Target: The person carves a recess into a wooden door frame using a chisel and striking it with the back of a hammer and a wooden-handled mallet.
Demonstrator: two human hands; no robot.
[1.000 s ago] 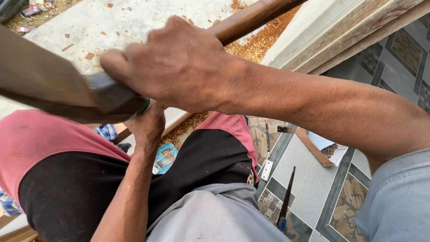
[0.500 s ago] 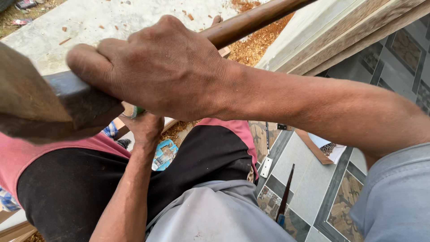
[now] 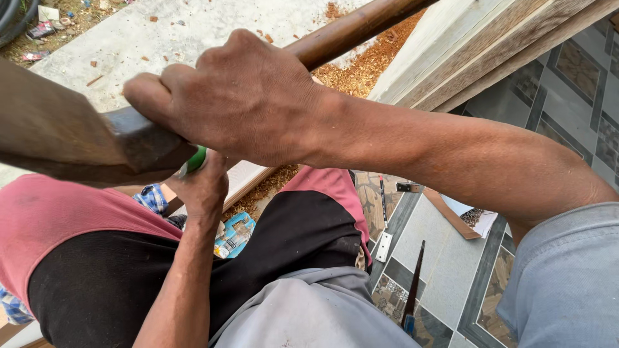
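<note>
My right hand (image 3: 238, 96) is shut around a wooden mallet, close to its dark, worn head (image 3: 64, 135). The brown handle (image 3: 351, 26) runs up to the right, past the hand. Just beneath the mallet head, my left hand (image 3: 205, 187) grips a tool with a green handle (image 3: 193, 160); the tool's tip is hidden behind my hand and knee. Both hands are above my knees, in red and black shorts (image 3: 97, 258).
Wood shavings (image 3: 361, 64) lie on a concrete slab (image 3: 161, 38). A pale wooden frame (image 3: 490, 45) leans at the upper right. On the tiled floor are a chisel (image 3: 412, 283), a metal square (image 3: 384, 238), a blue tool (image 3: 235, 233) and a cardboard piece (image 3: 459, 216).
The mallet and my right hand swung down and left, then came slightly back right. My left hand stayed under the mallet head, and the green handle shows more now.
</note>
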